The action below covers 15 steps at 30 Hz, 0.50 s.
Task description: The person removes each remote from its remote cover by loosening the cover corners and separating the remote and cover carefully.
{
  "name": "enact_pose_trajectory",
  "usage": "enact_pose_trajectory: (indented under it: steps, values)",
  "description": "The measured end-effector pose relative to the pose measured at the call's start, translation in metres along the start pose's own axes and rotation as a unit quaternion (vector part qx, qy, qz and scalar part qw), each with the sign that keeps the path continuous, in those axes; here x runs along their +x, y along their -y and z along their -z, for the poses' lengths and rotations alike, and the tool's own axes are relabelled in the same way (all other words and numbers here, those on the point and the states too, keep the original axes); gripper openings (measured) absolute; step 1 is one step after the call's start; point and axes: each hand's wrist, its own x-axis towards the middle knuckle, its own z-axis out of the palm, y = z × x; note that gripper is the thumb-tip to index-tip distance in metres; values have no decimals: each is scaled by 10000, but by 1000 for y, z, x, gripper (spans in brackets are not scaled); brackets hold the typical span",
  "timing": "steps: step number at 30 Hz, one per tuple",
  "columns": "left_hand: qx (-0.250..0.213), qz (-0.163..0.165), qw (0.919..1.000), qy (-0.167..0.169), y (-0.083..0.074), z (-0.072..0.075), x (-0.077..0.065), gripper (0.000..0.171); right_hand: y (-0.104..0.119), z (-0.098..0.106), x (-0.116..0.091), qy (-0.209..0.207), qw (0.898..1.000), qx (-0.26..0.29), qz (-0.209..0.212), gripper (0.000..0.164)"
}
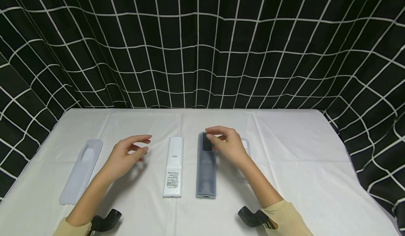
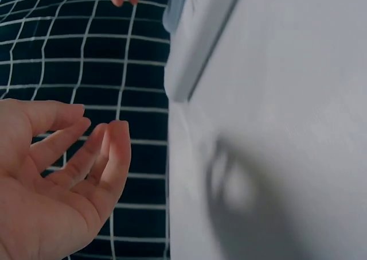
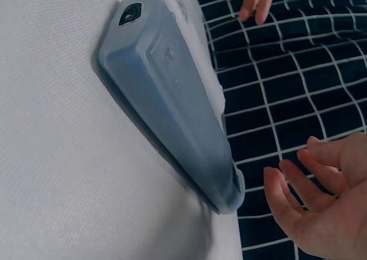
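My right hand (image 1: 228, 145) hovers over the far end of a remote control in a blue-grey translucent cover (image 1: 206, 174), overlapping it in the head view. In the right wrist view a gap shows between its loosely bent fingers and the cover (image 3: 172, 99). A black rectangle shows at the cover's far end. To its left a white remote control (image 1: 174, 158) lies back up, with printed text on its lower half. My left hand (image 1: 123, 155) is held above the table, left of the white remote, fingers relaxed and grasping nothing.
A pale translucent remote cover (image 1: 79, 176) lies at the left of the table, beyond the left forearm. Another clear case (image 1: 246, 146) is partly hidden behind the right hand. White cloth (image 1: 300, 141) covers the table; a black gridded curtain (image 1: 202, 60) hangs around it.
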Motion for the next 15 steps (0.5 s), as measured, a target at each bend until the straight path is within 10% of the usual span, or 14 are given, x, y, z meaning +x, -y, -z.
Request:
enact_pose_trajectory:
  steps: [15]
  values:
    - [-784, 300, 9954, 470, -28, -41, 29, 41, -10, 10, -6, -255, 9992, -233, -207, 33]
